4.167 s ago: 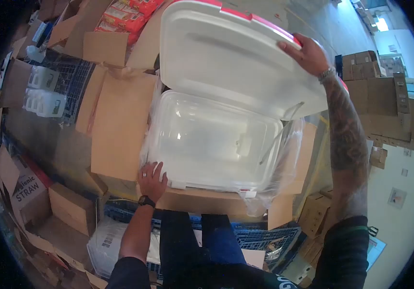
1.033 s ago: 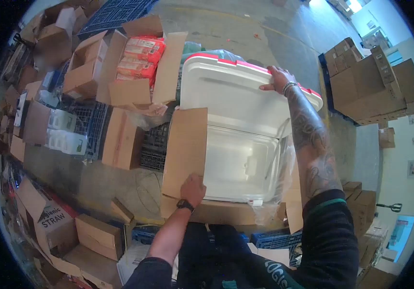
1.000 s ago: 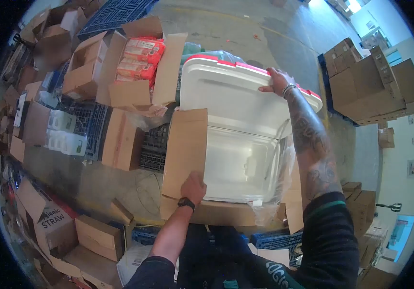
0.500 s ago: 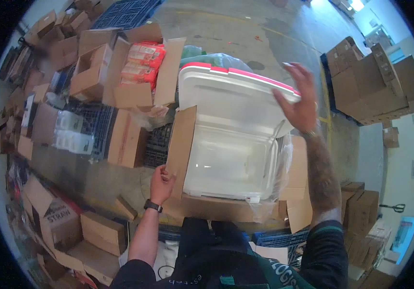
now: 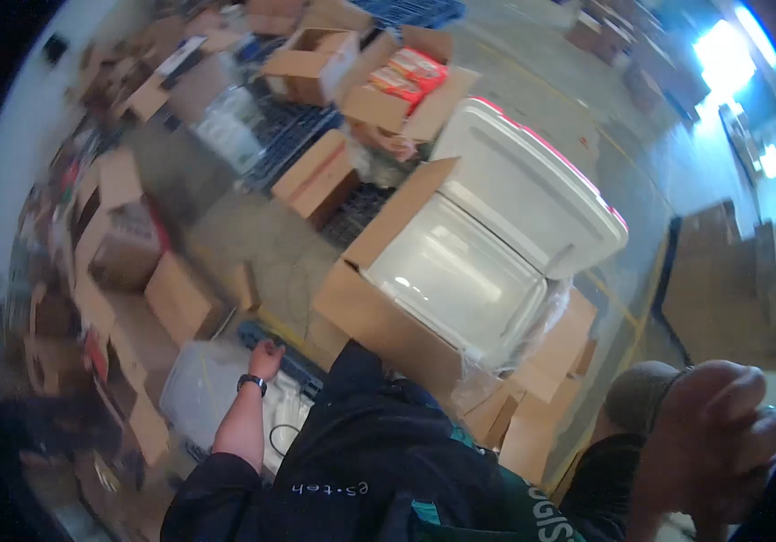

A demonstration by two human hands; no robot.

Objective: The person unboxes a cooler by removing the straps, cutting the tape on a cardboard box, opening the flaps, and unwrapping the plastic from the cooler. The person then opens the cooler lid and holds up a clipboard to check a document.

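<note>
A white cooler (image 5: pixel 460 271) sits inside a cardboard box (image 5: pixel 392 325), with clear plastic film (image 5: pixel 478 384) at its near right corner. Its white lid (image 5: pixel 532 190) with a red edge stands open behind it. My left hand (image 5: pixel 266 359) is left of the box, above a pallet and some plastic-wrapped goods; its fingers are curled and nothing shows in them. Close to the camera at the lower right, my right hand (image 5: pixel 722 420) is blurred, its fingers folded in and no object visible. Neither hand touches the cooler or the lid.
Behind the box stand an open carton of red packets (image 5: pixel 408 74), a closed carton (image 5: pixel 318 176) and white jugs (image 5: pixel 228 135) by a blue pallet. Open cartons (image 5: pixel 185 294) lie on the left. Stacked boxes (image 5: pixel 722 289) stand at the right.
My right hand has let go of the lid and come back towards the camera. My left hand has left the box flap and moved down and left. The view has turned; the lid remains open.
</note>
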